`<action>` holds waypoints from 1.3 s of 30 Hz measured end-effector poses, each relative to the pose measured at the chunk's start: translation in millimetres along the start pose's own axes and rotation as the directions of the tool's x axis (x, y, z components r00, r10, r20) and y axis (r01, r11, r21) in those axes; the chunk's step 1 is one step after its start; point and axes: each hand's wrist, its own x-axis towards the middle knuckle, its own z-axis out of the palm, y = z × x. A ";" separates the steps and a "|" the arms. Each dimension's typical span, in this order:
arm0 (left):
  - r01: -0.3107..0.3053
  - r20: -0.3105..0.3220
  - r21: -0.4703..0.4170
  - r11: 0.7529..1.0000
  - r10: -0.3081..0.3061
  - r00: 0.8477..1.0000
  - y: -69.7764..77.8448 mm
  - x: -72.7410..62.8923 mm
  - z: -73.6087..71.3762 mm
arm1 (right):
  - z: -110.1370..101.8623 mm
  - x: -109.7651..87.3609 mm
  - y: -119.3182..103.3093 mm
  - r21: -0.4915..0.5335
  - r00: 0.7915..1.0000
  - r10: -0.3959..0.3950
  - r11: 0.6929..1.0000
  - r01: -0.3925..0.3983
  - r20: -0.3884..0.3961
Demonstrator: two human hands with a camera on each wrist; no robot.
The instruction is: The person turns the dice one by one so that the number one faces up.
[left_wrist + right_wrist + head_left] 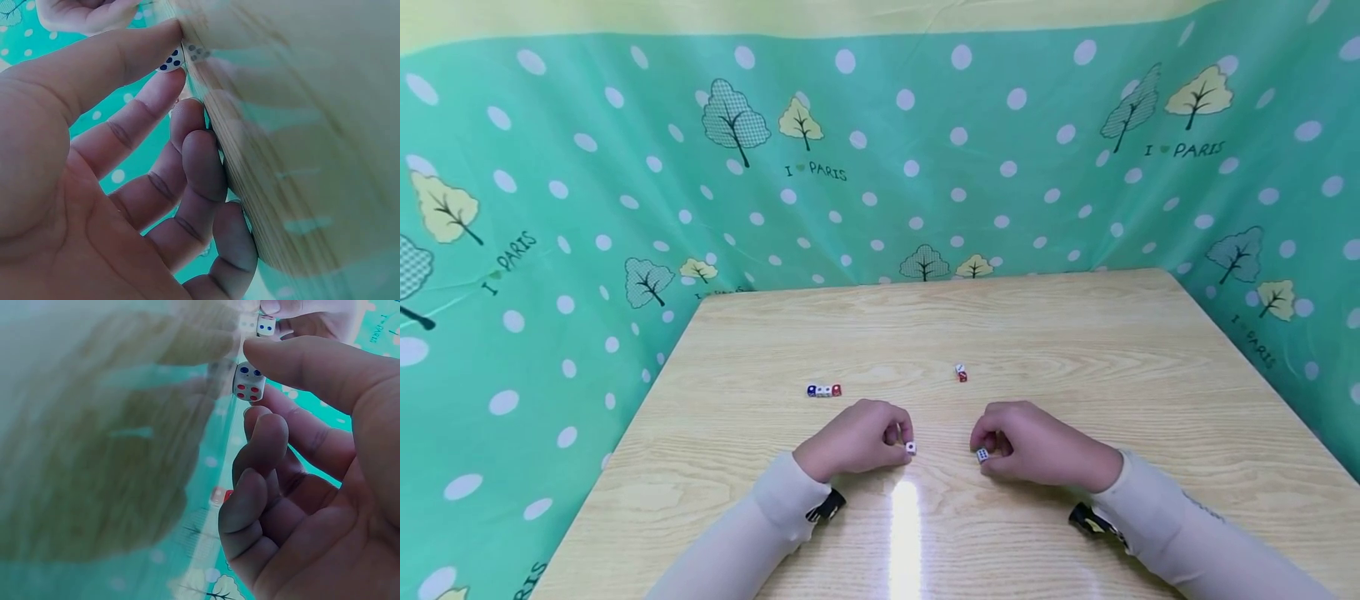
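Observation:
My left hand (863,439) pinches a white die (911,448) between thumb and index finger, low at the tabletop. In the left wrist view that die (170,60) shows dark pips, and the other fingers curl against the table. Facing it from the right, my right hand (1037,442) has a second white die (982,455) between thumb and index finger. Blue and red pips show on this die (249,382) in the right wrist view. A short gap of tabletop separates the two held dice.
Beyond the left hand, a blue die (812,390), white dice (823,391) and a red die (837,390) stand in a touching row. Farther right, a white die (960,368) adjoins a red die (962,377). A patterned green curtain (820,242) borders the wooden table (1075,333).

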 end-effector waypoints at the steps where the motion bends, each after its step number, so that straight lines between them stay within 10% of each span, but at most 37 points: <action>1: -0.002 -0.001 0.001 1.000 0.002 1.000 -0.1 0.0 0.1 | 0.2 0.0 0.1 -0.004 1.000 -0.001 1.000 0.001 0.000; 39: -0.009 -0.002 0.019 1.000 0.009 1.000 -0.4 -0.4 1.2 | -5.5 -2.0 -2.0 -0.066 0.999 -0.014 0.998 0.010 -0.053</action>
